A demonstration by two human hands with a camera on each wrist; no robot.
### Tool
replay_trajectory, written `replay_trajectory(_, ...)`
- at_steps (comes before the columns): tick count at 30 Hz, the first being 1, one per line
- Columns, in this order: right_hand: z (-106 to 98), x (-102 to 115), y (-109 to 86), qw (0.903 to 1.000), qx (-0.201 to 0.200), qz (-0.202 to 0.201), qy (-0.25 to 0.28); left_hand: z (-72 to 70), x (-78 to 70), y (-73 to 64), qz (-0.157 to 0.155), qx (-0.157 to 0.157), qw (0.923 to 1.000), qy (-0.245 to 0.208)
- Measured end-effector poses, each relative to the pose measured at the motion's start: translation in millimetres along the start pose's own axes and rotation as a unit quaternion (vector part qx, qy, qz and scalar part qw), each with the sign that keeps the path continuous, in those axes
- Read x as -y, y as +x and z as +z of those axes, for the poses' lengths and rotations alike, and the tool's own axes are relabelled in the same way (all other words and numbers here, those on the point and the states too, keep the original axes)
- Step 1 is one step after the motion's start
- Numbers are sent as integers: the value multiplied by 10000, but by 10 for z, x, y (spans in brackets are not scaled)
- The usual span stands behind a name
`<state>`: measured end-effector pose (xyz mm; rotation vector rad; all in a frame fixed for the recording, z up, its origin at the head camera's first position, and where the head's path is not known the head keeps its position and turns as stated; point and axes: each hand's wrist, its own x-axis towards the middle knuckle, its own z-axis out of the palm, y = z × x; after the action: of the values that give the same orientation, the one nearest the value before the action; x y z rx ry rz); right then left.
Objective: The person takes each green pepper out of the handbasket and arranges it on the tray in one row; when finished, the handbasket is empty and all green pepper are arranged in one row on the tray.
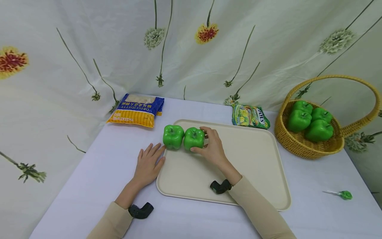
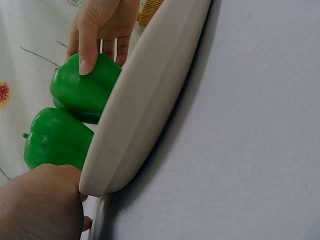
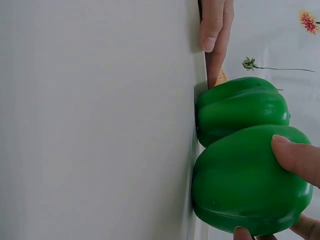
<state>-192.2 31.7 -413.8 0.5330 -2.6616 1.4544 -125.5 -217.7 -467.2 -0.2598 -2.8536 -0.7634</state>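
Note:
Two green bell peppers sit side by side at the far left corner of a cream tray (image 1: 232,162). My right hand (image 1: 213,147) grips the right-hand bell pepper (image 1: 193,138), thumb on its near side and fingers round its right and far side. In the right wrist view this bell pepper (image 3: 245,185) stands on the tray surface. The left-hand bell pepper (image 1: 173,136) is beside it, close to the tray's rim. My left hand (image 1: 148,164) lies with fingers extended at the tray's left edge, fingertips right by the left-hand bell pepper.
A wicker basket (image 1: 307,149) with several green bell peppers stands at the right. Behind the tray lie an orecchiette pasta bag (image 1: 134,111) on the left and a green snack packet (image 1: 250,116) on the right. A green-wrapped lollipop (image 1: 345,195) lies at the right on the white table.

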Motion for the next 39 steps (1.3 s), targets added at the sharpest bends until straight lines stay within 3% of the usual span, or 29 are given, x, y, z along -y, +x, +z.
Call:
replay_trajectory(10,-28,-3,-5,9999,89,43,-38,1,-9,7,21,-26,10000,10)
replay_trajectory(18,-322,70,-7,9999,111,12,72,10,-10,8,68,-44,10000,17)
replay_trajectory(23,-617,8,-61,9999,139,-46,-35,16,2,15,103,-74,9999,-3)
replay_trajectory(29,-1079,-260,-204,9991,-85,58,-405,27,19,18,105,-78,9999,-19)
replay_trajectory(34,-1572,-538,-381,9936,-729,308,-807,23,18,15,108,-88,9999,-10)
replay_trajectory(39,-2124,-766,-559,9761,-1608,497,-1374,29,21,16,116,-87,9999,-10)
